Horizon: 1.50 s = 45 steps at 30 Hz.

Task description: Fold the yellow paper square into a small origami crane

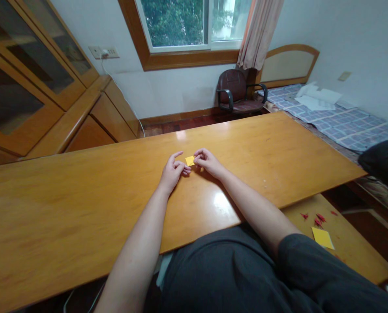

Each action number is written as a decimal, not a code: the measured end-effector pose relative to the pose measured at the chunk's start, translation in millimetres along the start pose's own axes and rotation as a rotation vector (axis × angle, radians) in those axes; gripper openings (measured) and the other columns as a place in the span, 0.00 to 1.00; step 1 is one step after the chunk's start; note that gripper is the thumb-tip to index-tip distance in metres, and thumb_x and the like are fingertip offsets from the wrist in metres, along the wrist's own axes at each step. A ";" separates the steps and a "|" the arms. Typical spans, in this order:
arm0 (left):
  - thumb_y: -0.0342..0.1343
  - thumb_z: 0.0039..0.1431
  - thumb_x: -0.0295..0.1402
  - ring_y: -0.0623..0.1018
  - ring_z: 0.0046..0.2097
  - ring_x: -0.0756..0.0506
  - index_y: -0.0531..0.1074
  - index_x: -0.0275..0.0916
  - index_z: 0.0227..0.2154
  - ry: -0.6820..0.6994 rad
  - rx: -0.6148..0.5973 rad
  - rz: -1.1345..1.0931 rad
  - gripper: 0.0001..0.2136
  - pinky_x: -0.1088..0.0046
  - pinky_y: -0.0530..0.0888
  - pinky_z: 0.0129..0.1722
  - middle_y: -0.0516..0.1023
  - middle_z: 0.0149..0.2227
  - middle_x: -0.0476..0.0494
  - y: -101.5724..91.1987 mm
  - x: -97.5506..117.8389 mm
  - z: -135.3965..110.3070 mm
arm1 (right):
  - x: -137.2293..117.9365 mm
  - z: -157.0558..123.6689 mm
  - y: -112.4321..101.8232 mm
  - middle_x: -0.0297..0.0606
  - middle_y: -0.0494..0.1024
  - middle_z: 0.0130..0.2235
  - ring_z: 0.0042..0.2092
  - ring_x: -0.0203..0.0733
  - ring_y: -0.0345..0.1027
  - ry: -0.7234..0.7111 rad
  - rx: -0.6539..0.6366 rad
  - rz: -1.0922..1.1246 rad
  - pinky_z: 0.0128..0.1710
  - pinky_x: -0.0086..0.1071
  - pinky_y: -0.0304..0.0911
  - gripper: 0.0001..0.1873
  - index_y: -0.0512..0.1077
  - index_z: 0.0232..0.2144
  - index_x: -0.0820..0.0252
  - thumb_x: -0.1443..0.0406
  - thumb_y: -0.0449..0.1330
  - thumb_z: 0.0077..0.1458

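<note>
A small square of yellow paper (189, 161) is between my two hands, over the middle of the wooden table. My right hand (207, 161) pinches its right edge between thumb and fingers. On the other side, my left hand (173, 171) is beside the paper's left and lower edge. Its index finger points out past the paper, and the other fingers are loosely curled below, apart from the thumb. Whether those left fingertips touch the paper, I cannot tell.
The glossy wooden table (83, 208) spans the view. At lower right, a lower wooden surface (298, 213) carries a yellow paper stack (323, 238) and several small red folded pieces (318, 221). Beyond are an office chair (233, 89), a bed (344, 126) and a glass-door cabinet (79, 126).
</note>
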<state>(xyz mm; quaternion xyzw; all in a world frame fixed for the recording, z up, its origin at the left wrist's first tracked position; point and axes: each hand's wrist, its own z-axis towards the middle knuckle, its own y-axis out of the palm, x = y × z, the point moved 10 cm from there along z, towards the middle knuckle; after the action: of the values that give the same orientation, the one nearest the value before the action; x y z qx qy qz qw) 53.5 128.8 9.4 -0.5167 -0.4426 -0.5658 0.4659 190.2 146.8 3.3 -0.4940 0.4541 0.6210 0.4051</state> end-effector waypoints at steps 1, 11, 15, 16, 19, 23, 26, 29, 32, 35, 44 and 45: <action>0.55 0.54 0.32 0.79 0.27 0.49 0.60 0.35 0.56 0.012 0.021 0.007 0.26 0.73 0.76 0.29 0.78 0.26 0.50 -2.3 0.9 0.7 | 0.5 0.3 -0.9 0.25 0.71 0.25 0.24 0.31 0.65 -0.003 0.006 -0.004 0.24 0.25 0.60 0.16 0.64 0.37 0.58 0.61 0.63 0.46; 0.61 0.52 0.34 0.78 0.29 0.51 0.64 0.39 0.52 0.063 -0.002 0.042 0.24 0.74 0.76 0.31 0.71 0.29 0.55 1.1 4.2 1.1 | -4.1 -3.0 5.6 0.27 0.70 0.24 0.24 0.32 0.65 0.009 -0.031 -0.045 0.24 0.26 0.60 0.13 0.65 0.34 0.59 0.61 0.63 0.48; 0.61 0.52 0.34 0.78 0.29 0.51 0.65 0.39 0.52 0.060 0.000 0.020 0.23 0.74 0.76 0.31 0.71 0.27 0.55 -0.1 3.8 1.2 | -4.1 -4.2 9.5 0.28 0.71 0.25 0.25 0.33 0.66 0.021 -0.054 -0.065 0.25 0.26 0.61 0.13 0.66 0.35 0.59 0.61 0.63 0.48; 0.60 0.52 0.34 0.78 0.29 0.51 0.65 0.39 0.51 0.057 0.005 0.008 0.23 0.74 0.75 0.31 0.71 0.27 0.55 -0.8 3.6 1.3 | -4.1 -4.2 9.9 0.28 0.71 0.25 0.25 0.33 0.66 0.021 -0.056 -0.065 0.25 0.26 0.61 0.14 0.66 0.35 0.60 0.60 0.63 0.48; 0.60 0.53 0.34 0.77 0.28 0.51 0.65 0.39 0.51 0.048 0.004 -0.012 0.22 0.76 0.75 0.30 0.70 0.27 0.55 -1.1 2.5 1.8 | -5.1 -4.0 9.6 0.29 0.72 0.25 0.26 0.33 0.67 0.004 -0.057 -0.053 0.26 0.26 0.62 0.15 0.66 0.36 0.60 0.60 0.64 0.48; 0.59 0.54 0.34 0.75 0.27 0.53 0.64 0.40 0.52 0.046 -0.022 -0.004 0.22 0.75 0.75 0.31 0.69 0.27 0.56 1.6 -1.4 3.7 | -4.1 -2.7 7.9 0.28 0.73 0.26 0.25 0.32 0.67 -0.003 -0.055 -0.046 0.25 0.25 0.61 0.16 0.67 0.36 0.61 0.60 0.65 0.47; 0.59 0.54 0.33 0.75 0.30 0.52 0.65 0.41 0.52 0.096 0.020 0.075 0.21 0.74 0.76 0.33 0.70 0.31 0.53 -2.8 1.0 4.6 | -1.3 -1.3 7.1 0.28 0.72 0.25 0.24 0.32 0.67 0.001 -0.054 -0.039 0.25 0.25 0.61 0.16 0.66 0.36 0.61 0.60 0.65 0.47; 0.60 0.54 0.31 0.75 0.37 0.51 0.69 0.42 0.49 0.269 0.099 0.293 0.19 0.73 0.77 0.37 0.70 0.42 0.46 -8.2 20.6 -0.5 | -0.6 0.1 3.7 0.27 0.71 0.24 0.23 0.31 0.65 -0.019 -0.019 -0.044 0.24 0.25 0.60 0.15 0.66 0.35 0.60 0.60 0.64 0.48; 0.58 0.57 0.30 0.74 0.40 0.51 0.73 0.42 0.45 0.462 0.059 0.506 0.12 0.70 0.77 0.43 0.67 0.43 0.45 2.4 42.0 -10.4 | 0.0 1.2 -0.7 0.26 0.70 0.23 0.23 0.31 0.64 -0.025 0.028 -0.064 0.23 0.25 0.59 0.14 0.67 0.34 0.60 0.60 0.64 0.48; 0.58 0.58 0.31 0.73 0.43 0.48 0.75 0.42 0.42 0.577 0.040 0.611 0.08 0.69 0.77 0.44 0.67 0.43 0.44 9.9 53.5 -17.7 | -0.2 2.2 -4.5 0.27 0.70 0.22 0.23 0.32 0.64 -0.019 0.059 -0.068 0.23 0.25 0.59 0.13 0.67 0.33 0.60 0.60 0.64 0.47; 0.58 0.60 0.30 0.72 0.47 0.45 0.77 0.43 0.42 0.690 0.016 0.831 0.08 0.64 0.73 0.49 0.71 0.43 0.43 20.2 59.3 -22.8 | -1.5 1.3 -5.9 0.27 0.71 0.21 0.23 0.30 0.63 0.021 0.050 0.015 0.24 0.25 0.58 0.15 0.68 0.30 0.61 0.59 0.67 0.44; 0.57 0.60 0.30 0.73 0.46 0.46 0.77 0.44 0.41 0.698 0.018 0.836 0.08 0.65 0.73 0.48 0.72 0.42 0.44 20.1 60.7 -23.6 | -2.2 0.9 -4.4 0.27 0.71 0.21 0.23 0.30 0.63 0.020 0.031 0.014 0.24 0.25 0.58 0.15 0.68 0.30 0.61 0.59 0.67 0.44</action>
<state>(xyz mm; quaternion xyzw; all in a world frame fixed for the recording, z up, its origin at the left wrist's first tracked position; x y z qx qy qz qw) 67.3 97.9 68.5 -0.4260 -0.0232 -0.4664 0.7749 194.6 148.7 4.8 -0.4906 0.4710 0.6117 0.4040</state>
